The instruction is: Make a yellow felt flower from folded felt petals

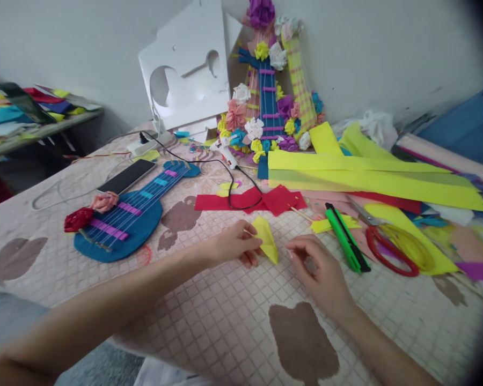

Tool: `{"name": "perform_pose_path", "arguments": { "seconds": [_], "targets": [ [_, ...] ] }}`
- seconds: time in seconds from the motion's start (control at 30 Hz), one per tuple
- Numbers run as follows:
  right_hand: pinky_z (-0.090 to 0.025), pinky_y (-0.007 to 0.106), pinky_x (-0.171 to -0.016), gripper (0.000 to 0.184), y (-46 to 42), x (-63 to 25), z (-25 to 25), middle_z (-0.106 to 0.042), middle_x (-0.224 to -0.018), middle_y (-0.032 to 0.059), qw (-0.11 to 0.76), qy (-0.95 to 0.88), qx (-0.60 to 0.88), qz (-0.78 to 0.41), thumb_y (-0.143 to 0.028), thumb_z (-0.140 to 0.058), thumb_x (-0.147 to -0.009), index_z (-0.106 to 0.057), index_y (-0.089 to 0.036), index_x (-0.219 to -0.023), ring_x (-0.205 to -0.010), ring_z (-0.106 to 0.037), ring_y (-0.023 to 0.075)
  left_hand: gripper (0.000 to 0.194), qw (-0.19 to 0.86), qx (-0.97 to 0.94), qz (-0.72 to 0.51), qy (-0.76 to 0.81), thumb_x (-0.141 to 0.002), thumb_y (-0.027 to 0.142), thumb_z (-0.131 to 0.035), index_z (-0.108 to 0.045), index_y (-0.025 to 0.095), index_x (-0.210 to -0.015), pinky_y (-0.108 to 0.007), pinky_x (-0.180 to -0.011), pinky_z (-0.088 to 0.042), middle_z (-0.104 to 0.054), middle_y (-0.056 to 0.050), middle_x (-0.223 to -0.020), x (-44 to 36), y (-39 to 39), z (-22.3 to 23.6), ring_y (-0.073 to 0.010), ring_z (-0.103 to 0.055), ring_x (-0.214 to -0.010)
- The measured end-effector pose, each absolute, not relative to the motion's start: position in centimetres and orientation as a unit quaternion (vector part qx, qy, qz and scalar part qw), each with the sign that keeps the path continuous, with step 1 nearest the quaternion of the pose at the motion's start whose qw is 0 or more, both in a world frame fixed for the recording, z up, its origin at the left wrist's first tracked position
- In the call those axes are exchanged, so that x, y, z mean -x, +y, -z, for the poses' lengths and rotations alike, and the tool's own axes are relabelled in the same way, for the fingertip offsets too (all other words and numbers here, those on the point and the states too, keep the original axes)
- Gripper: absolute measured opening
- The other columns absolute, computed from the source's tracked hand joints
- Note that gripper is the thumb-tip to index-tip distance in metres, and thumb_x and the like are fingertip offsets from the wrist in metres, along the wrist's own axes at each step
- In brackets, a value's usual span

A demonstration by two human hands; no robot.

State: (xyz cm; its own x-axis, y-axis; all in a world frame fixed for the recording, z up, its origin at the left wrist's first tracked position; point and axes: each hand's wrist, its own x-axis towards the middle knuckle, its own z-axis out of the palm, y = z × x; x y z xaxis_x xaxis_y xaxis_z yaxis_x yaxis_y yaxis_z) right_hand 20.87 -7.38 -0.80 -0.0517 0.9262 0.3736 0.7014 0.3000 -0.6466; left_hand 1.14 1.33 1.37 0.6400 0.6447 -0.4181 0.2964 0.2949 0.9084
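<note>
My left hand [241,244] pinches a small folded piece of yellow crepe paper [267,241] between thumb and fingers, just above the table. A thin stick shows partly between the fingers. To the right of the paper is my right hand [316,265], its fingers bent and slightly apart, with nothing visible in them and a gap between it and the paper. Beyond both hands lies a strip of red crepe paper [282,200]. A green box cutter [346,236] and red-handled scissors [390,254] rest right of my right hand.
A blue toy guitar [139,220] with paper flowers lies left, beside a phone [127,176]. A white glue gun [225,153] with its black cord is further back. Yellow crepe sheets [370,174] cover the right side. Flower-decorated guitars [271,96] lean against the wall.
</note>
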Motion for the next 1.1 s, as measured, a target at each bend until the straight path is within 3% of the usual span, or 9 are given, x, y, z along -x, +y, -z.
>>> {"name": "perform_pose_path", "arguments": {
  "seconds": [0.1, 0.23, 0.3, 0.4, 0.57, 0.8, 0.97, 1.1],
  "targets": [
    [-0.050, 0.034, -0.070, 0.014, -7.6, -20.8, 0.9, -0.057, -0.094, 0.0062, 0.358, -0.744, 0.549, -0.134, -0.018, -0.049, -0.086, -0.053, -0.022, -0.098, -0.084, -0.056, 0.0191, 0.015, 0.639, -0.679, -0.126, 0.338, -0.083, 0.019, -0.049, -0.040, 0.018, -0.095, -0.022, -0.051, -0.047, -0.063, -0.001, -0.076, 0.4, 0.7, -1.4, -0.0081, -0.056, -0.054],
    [-0.049, 0.040, -0.080, 0.020, -7.7, -20.2, 1.1, -0.055, -0.099, 0.0073, 0.321, -0.784, 0.521, -0.102, -0.019, -0.056, -0.082, -0.051, -0.023, -0.100, -0.096, -0.054, 0.0231, 0.023, 0.280, -0.869, -0.214, 0.348, -0.073, 0.007, -0.051, -0.051, 0.016, -0.094, -0.030, -0.068, -0.049, -0.058, -0.004, -0.090, 1.4, 2.0, -0.9, -0.0140, -0.057, -0.076],
    [-0.048, 0.041, -0.082, 0.019, -7.6, -19.7, 1.1, -0.055, -0.100, 0.0081, 0.296, -0.798, 0.518, -0.081, -0.018, -0.057, -0.081, -0.052, -0.022, -0.099, -0.097, -0.052, 0.0240, 0.030, 0.176, -0.915, -0.212, 0.295, -0.072, 0.002, -0.049, -0.052, 0.016, -0.098, -0.034, -0.080, -0.047, -0.056, -0.007, -0.100, 1.3, 3.1, -0.7, -0.0180, -0.055, -0.093],
    [-0.048, 0.042, -0.080, 0.011, -7.4, -19.1, 0.9, -0.058, -0.096, 0.0084, 0.244, -0.821, 0.515, -0.040, -0.015, -0.053, -0.084, -0.056, -0.020, -0.093, -0.092, -0.053, 0.0242, 0.027, 0.084, -0.953, -0.178, 0.230, -0.078, 0.001, -0.046, -0.053, 0.016, -0.100, -0.035, -0.086, -0.043, -0.056, -0.008, -0.106, 0.8, 4.5, -0.6, -0.0199, -0.052, -0.100],
    [-0.049, 0.043, -0.078, 0.019, -7.4, -19.3, 0.8, -0.062, -0.091, 0.0087, 0.186, -0.839, 0.511, 0.008, -0.011, -0.044, -0.088, -0.060, -0.019, -0.088, -0.091, -0.054, 0.0244, 0.015, 0.034, -0.971, -0.145, 0.188, -0.090, 0.013, -0.043, -0.054, 0.015, -0.100, -0.032, -0.083, -0.042, -0.057, -0.008, -0.111, 0.3, 5.4, -0.6, -0.0191, -0.052, -0.099],
    [-0.048, 0.040, -0.088, 0.023, -7.0, -22.1, 0.7, -0.061, -0.106, 0.0100, 0.236, -0.847, 0.476, 0.001, -0.008, -0.042, -0.089, -0.061, -0.018, -0.095, -0.099, -0.056, 0.0215, 0.015, 0.008, -0.974, -0.173, 0.147, -0.093, 0.015, -0.041, -0.055, 0.017, -0.099, -0.032, -0.085, -0.039, -0.060, -0.008, -0.111, 0.4, 5.4, -0.5, -0.0178, -0.053, -0.098],
    [-0.046, 0.043, -0.090, 0.019, -6.8, -24.8, 0.8, -0.060, -0.107, 0.0099, 0.217, -0.864, 0.454, 0.027, -0.012, -0.047, -0.088, -0.059, -0.018, -0.101, -0.100, -0.054, 0.0229, 0.019, -0.060, -0.977, -0.183, 0.097, -0.095, 0.015, -0.039, -0.056, 0.017, -0.088, -0.037, -0.091, -0.036, -0.064, -0.005, -0.103, -0.3, 4.3, -0.4, -0.0162, -0.056, -0.093],
    [-0.048, 0.041, -0.081, 0.015, -7.5, -24.7, 0.8, -0.060, -0.099, 0.0112, 0.224, -0.859, 0.458, 0.048, -0.020, -0.055, -0.086, -0.058, -0.015, -0.099, -0.092, -0.054, 0.0231, 0.021, -0.106, -0.968, -0.191, 0.126, -0.094, 0.014, -0.039, -0.057, 0.015, -0.082, -0.039, -0.091, -0.036, -0.065, -0.003, -0.089, -1.1, 2.6, -0.2, -0.0154, -0.056, -0.085]
  ]
}}
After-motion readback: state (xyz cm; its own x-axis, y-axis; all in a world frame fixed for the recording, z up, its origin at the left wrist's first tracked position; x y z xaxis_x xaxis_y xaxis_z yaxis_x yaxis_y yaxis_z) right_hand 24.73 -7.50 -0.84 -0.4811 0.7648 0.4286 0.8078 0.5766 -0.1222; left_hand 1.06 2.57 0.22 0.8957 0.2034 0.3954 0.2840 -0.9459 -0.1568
